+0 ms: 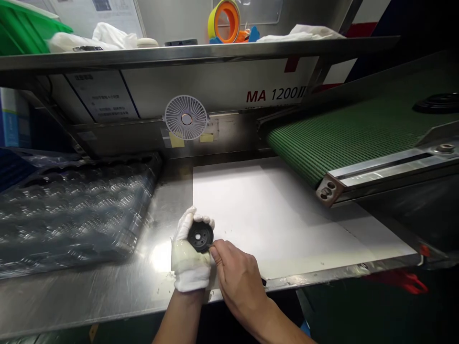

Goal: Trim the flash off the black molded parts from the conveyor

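My gloved left hand is curled around the black disc, clamping its rim so the face tilts up toward me, apparently to leave it open to my right hand; that bare hand's finger and thumb look pinched together on a metal sliver at the disc's edge; a similar disc lies on the green belt; clear blister trays sit on the steel bench; I cannot see inside the green bin.
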